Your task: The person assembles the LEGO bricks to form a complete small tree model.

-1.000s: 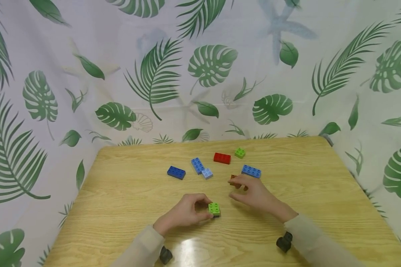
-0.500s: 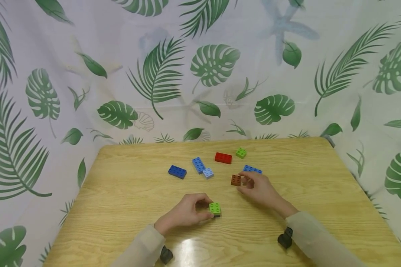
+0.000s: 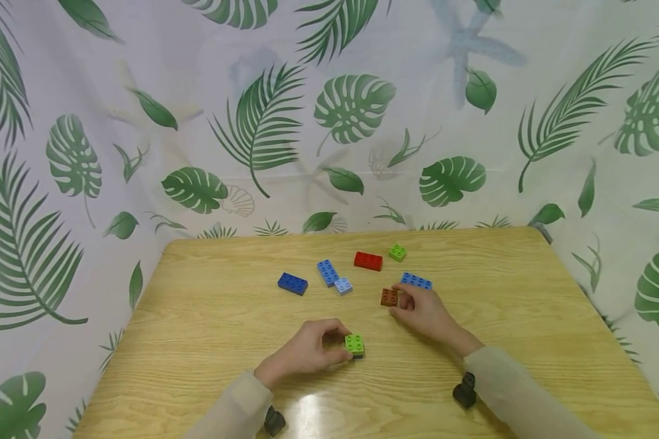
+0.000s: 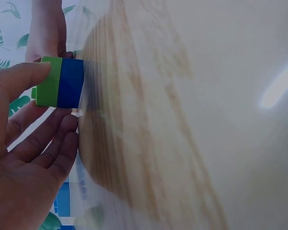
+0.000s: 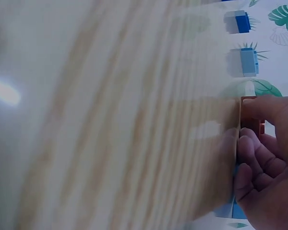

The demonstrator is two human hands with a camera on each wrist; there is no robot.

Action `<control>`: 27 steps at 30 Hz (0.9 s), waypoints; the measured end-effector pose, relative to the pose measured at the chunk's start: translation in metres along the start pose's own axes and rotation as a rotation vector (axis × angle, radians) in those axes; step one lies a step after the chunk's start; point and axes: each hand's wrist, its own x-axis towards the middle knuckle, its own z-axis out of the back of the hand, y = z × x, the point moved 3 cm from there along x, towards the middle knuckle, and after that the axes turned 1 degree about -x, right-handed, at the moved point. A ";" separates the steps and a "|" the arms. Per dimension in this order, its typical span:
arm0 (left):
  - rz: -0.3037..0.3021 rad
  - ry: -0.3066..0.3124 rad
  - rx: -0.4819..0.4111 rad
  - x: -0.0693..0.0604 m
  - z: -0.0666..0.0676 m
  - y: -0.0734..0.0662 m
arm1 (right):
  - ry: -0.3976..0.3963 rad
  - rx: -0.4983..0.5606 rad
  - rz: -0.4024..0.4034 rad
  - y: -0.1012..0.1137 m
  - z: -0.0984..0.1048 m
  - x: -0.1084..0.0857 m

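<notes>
In the head view my left hand (image 3: pixel 310 347) pinches a lime green two-by-two toy brick (image 3: pixel 354 343) between thumb and forefinger. Below that brick sits a dark blue brick (image 4: pixel 70 83), flush against it in the left wrist view; this stack stands on the table. Farther back and to the right, my right hand (image 3: pixel 428 312) pinches a reddish-brown two-by-two brick (image 3: pixel 388 297) by its sides, which appears to rest on the table. Just behind my right hand lies a medium blue brick (image 3: pixel 416 280), partly hidden by the fingers.
On the wooden table (image 3: pixel 198 353), a dark blue brick (image 3: pixel 293 283) lies to the left. A blue brick (image 3: pixel 327 272) touches or nearly touches a small light blue brick (image 3: pixel 343 285). A red brick (image 3: pixel 368 261) and another lime brick (image 3: pixel 398 252) lie farther back, before a leaf-print curtain (image 3: pixel 285 152).
My right hand has taken hold of the brown brick, its fingers now at the brick's right side instead of over it. The left hand keeps its grip on the green brick in place.
</notes>
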 end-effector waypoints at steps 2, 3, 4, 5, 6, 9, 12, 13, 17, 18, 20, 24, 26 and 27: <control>-0.002 -0.001 0.002 0.000 -0.001 0.000 | 0.002 -0.016 -0.008 -0.001 -0.001 0.001; -0.002 -0.002 0.004 0.000 -0.001 0.001 | 0.004 -0.023 -0.013 -0.002 -0.001 0.001; -0.001 -0.003 0.003 0.000 -0.001 0.001 | 0.005 -0.026 -0.018 -0.002 -0.001 0.002; 0.000 -0.004 0.002 0.000 -0.001 0.001 | 0.007 -0.029 -0.018 -0.003 -0.001 0.002; -0.001 -0.004 0.000 0.000 -0.001 0.001 | 0.010 -0.030 -0.019 -0.003 -0.001 0.003; -0.003 -0.005 -0.005 -0.001 -0.001 0.000 | 0.016 -0.032 -0.016 -0.003 -0.001 0.004; -0.004 -0.005 -0.005 -0.002 -0.001 -0.001 | 0.024 -0.043 -0.013 -0.002 -0.001 0.005; -0.002 -0.005 -0.004 -0.002 -0.001 -0.001 | 0.026 -0.046 -0.012 -0.002 -0.001 0.005; 0.009 -0.006 -0.005 -0.002 0.000 -0.001 | 0.035 -0.049 -0.022 -0.001 -0.002 0.007; 0.007 -0.007 -0.004 -0.002 0.001 0.000 | 0.038 -0.048 -0.019 -0.001 -0.002 0.008; 0.005 -0.008 -0.003 -0.002 0.001 0.000 | 0.040 -0.048 -0.029 0.000 -0.002 0.008; -0.003 -0.014 -0.006 -0.002 0.000 0.001 | 0.041 -0.049 -0.034 0.003 0.000 0.007; -0.006 -0.015 -0.007 -0.002 0.000 0.001 | 0.043 -0.039 -0.036 0.006 0.001 0.006; -0.008 -0.015 -0.008 -0.002 0.000 0.001 | 0.046 -0.029 -0.036 0.007 0.002 0.005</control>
